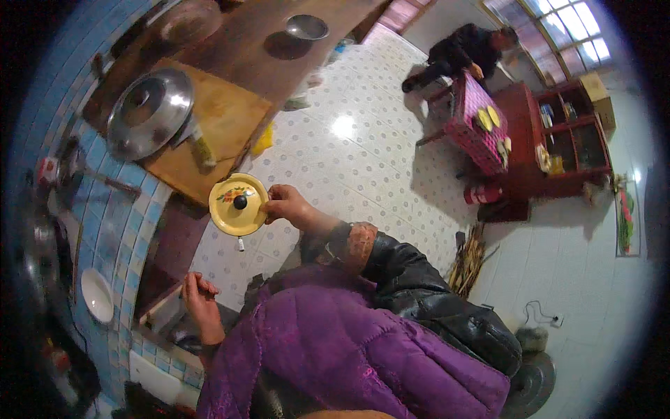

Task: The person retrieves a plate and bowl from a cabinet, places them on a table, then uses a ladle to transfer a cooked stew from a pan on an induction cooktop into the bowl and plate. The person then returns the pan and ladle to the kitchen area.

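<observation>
My right hand grips the rim of a round yellow enamel lid, which has a painted flower pattern and a black knob. The lid is held up near the corner of a wooden cutting board. A small whitish thing shows just below its lower rim. To the lower left, my left hand holds nothing, its fingers loosely curled, near the edge of the blue tiled counter. On the board rest a large metal lid and a cleaver-like tool, its handle towards me.
A metal bowl sits on the brown worktop. A white bowl stands on the tiled counter. Across the room, a person bends beside a table with a pink cloth, near a red cabinet. Firewood leans by the wall.
</observation>
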`<state>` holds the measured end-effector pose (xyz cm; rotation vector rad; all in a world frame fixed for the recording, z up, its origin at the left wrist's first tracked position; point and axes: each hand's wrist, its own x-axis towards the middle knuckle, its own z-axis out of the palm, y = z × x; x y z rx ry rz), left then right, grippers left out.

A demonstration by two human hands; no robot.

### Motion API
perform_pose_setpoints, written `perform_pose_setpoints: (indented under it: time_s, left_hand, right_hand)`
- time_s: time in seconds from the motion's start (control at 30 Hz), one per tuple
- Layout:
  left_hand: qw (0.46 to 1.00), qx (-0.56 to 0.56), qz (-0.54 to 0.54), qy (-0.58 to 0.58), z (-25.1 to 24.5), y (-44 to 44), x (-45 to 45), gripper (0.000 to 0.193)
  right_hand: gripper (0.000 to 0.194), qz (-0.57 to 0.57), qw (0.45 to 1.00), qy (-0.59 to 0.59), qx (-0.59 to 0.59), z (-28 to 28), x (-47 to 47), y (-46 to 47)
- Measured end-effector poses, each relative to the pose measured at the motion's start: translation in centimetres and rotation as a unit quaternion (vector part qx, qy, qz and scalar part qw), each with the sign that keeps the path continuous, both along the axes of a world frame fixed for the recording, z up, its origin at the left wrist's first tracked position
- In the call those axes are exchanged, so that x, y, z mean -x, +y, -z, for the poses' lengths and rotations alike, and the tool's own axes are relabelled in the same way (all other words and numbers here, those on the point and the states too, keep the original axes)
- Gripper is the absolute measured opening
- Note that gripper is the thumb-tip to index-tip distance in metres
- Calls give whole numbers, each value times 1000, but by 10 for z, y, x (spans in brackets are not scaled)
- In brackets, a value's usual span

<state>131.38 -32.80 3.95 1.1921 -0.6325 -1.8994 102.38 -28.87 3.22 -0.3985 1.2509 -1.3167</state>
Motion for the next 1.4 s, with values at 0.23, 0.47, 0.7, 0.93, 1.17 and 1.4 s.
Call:
perform_pose_setpoints:
  time_s: [0.23,0.47,0.7,0.93,1.17,1.4]
  left_hand:
    - [984,23,174,-8,17,-18,212,21]
    - [948,40,315,-12,15,-23,408,20]
    - [912,31,409,15,32,-67,588,20]
    - [882,14,469,36,10,-93,751,19]
    - [895,24,443,-33,25,-93,865,20]
    - [923,-16,370,-103,47,-41,1008,20]
  right_hand:
    - [15,247,968,40,-36,33,199,89]
    - [13,464,883,63,-27,51,395,161]
    - [14,570,819,64,19,86,551,190]
    - [6,663,742,77,-62,113,693,237]
    - [13,735,676,2,-46,125,863,275]
    - [17,725,650,197,-116,205,1071,346]
